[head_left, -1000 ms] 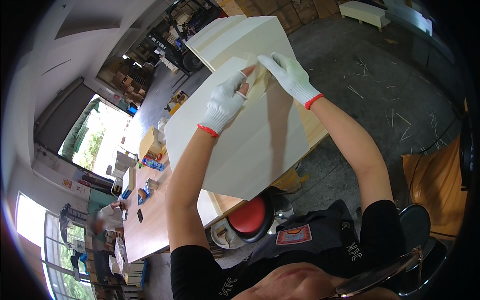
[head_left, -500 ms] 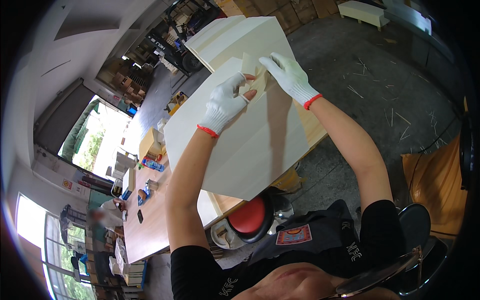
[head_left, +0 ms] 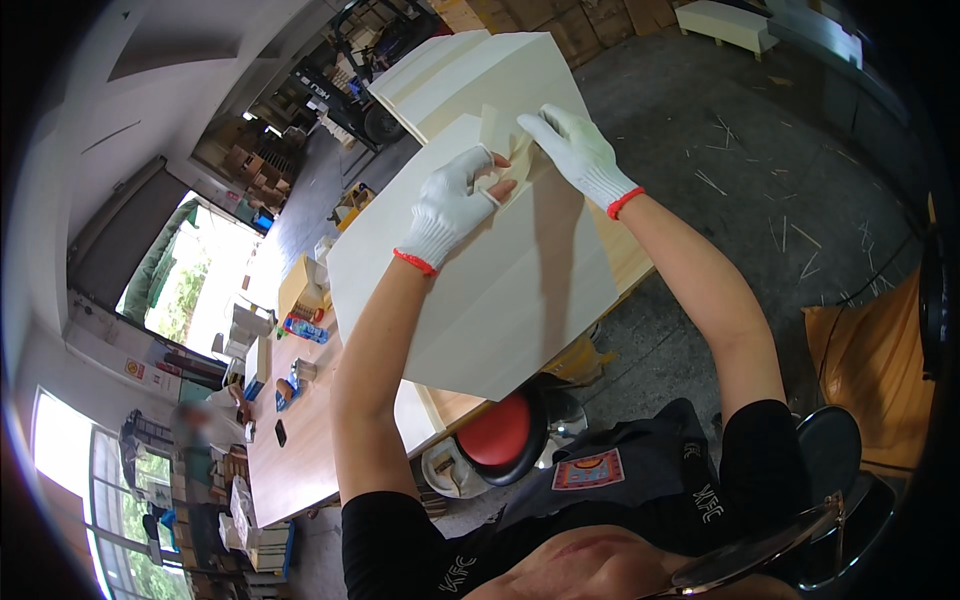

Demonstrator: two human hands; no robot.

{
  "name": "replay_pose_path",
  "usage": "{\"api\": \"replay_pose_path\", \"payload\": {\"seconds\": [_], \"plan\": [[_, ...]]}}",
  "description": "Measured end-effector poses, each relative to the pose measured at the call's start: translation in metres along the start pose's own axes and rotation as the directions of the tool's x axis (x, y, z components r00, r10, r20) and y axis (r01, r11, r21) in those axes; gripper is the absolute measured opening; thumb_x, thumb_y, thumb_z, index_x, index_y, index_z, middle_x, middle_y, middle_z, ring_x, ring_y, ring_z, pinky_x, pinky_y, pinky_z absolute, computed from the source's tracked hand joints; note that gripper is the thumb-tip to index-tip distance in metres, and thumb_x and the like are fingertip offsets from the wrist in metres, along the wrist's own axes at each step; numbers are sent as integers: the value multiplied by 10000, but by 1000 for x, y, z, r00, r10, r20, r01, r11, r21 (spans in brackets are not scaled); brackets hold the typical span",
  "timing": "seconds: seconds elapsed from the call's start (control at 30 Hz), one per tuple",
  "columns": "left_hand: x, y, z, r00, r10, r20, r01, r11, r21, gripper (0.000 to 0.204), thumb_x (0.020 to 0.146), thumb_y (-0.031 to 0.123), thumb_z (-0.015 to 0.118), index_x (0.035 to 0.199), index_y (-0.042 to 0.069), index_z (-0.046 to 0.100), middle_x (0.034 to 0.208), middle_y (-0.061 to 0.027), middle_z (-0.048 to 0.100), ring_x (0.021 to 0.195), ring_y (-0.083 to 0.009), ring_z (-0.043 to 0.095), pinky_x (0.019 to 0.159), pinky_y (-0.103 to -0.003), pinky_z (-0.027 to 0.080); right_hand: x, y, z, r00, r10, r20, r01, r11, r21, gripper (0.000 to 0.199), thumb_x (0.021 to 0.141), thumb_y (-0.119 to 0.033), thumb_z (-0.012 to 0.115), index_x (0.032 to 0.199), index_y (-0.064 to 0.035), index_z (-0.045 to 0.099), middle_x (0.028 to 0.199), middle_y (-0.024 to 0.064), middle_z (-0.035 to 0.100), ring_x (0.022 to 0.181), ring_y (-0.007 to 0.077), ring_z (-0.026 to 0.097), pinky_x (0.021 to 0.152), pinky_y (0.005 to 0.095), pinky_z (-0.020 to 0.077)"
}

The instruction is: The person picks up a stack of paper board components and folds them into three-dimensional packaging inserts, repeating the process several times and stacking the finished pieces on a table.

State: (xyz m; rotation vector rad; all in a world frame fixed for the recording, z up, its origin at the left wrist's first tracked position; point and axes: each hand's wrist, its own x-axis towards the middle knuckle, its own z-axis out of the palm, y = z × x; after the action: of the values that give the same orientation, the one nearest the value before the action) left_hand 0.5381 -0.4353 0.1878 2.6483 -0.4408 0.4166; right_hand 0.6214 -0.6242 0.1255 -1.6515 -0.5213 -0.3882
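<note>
While both gloved hands meet on the pale wooden panel (head_left: 500, 290), the left hand (head_left: 452, 205) is half curled, fingertips pinching a small pale piece (head_left: 503, 150). The right hand (head_left: 575, 150) lies open, fingers spread on it. The panel rests on the workbench (head_left: 300, 440), above a red stool (head_left: 500, 435).

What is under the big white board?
Under the big white board a wooden bench shows at its right edge and near corner. Lower down sits a red round stool. The rest of the bench top is covered by the board.
</note>
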Motion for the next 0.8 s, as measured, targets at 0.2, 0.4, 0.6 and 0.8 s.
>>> {"api": "replay_pose_path", "payload": {"seconds": [0.2, 0.4, 0.6, 0.8], "plan": [[-1, 9, -2, 994, -98, 44, 102, 992, -74, 331, 904, 235, 745, 1192, 96, 661, 1130, -152, 738, 620, -179, 661, 694, -347, 536, 0, 1, -1, 1000, 0, 9, 0, 1000, 13, 512, 1011, -502, 546, 812, -36, 474, 708, 87, 420, 670, 193, 376, 651, 361, 383], [-3, 14, -3, 993, -108, 42, 111, 990, -85, 311, 938, 231, 688, 1223, 110, 657, 1085, -157, 737, 666, -180, 662, 708, -334, 532, 0, 1, -2, 1000, -8, -3, 8, 1000, 8, 517, 1002, -518, 553, 818, -38, 500, 710, 80, 445, 670, 189, 399, 659, 359, 395], [0, 7, -5, 999, -49, 22, 49, 998, 25, 288, 986, 204, 536, 1233, 113, 655, 967, -167, 700, 777, -219, 647, 742, -318, 514, -3, -8, -4, 999, 35, 36, -34, 998, -45, 539, 1008, -541, 523, 835, -32, 481, 729, 89, 449, 701, 207, 417, 700, 359, 391], [-2, 7, 1, 995, -88, 36, 89, 996, -23, 310, 919, 238, 702, 1203, 118, 667, 913, -123, 707, 778, -205, 673, 731, -359, 521, 0, 3, 1, 1000, 11, 6, -11, 1000, -19, 510, 1006, -499, 559, 805, -43, 447, 697, 77, 418, 663, 190, 381, 650, 362, 384]]}}
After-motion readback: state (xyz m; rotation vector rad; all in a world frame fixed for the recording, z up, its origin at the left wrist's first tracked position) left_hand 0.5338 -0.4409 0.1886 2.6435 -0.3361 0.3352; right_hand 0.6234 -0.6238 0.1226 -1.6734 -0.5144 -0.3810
